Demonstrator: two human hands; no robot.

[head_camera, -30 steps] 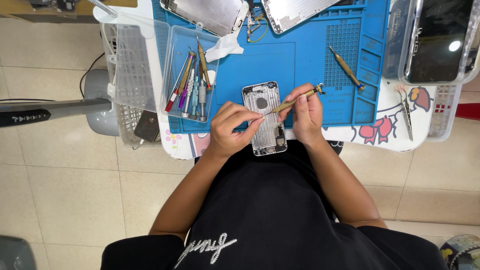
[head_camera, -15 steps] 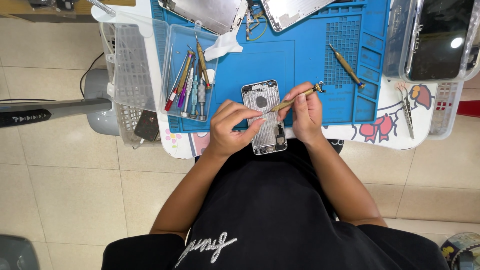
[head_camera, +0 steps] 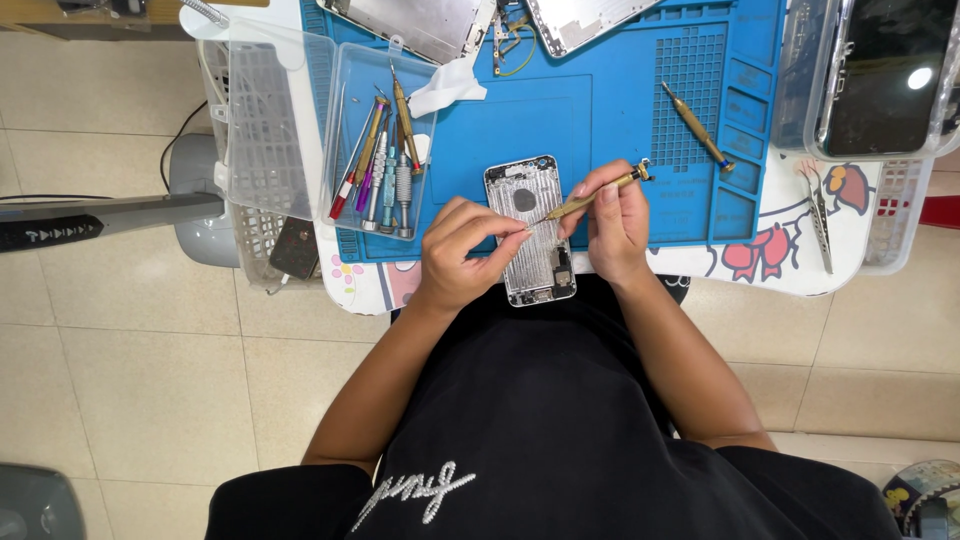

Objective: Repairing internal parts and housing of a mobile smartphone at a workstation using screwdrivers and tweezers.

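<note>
An opened phone housing [head_camera: 531,232] lies face-up at the near edge of the blue work mat [head_camera: 600,110], its lower end overhanging the mat toward our lap, and everything else here we place from it. Our left hand [head_camera: 462,252] curls over the housing's left side, fingertips pinched together on its bare metal interior; whether they hold some small part we cannot tell. Our right hand [head_camera: 612,222], just right of the housing, grips a gold-handled screwdriver [head_camera: 590,197] (slanted, tip down at the housing's middle, just beside the left fingertips). Left of the housing stands a clear plastic tray [head_camera: 383,150] of assorted screwdrivers, with a white scrap of tissue [head_camera: 447,90] at its upper corner. Up and to the right of the housing a second gold screwdriver [head_camera: 698,127] lies loose on the mat. Farther right, off the mat, tweezers [head_camera: 820,212] rest on the patterned white tabletop, and beyond them a clear box [head_camera: 880,75] holds a dark phone screen. Above the housing, two more metal phone panels [head_camera: 425,22] lie at the mat's far edge.
</note>
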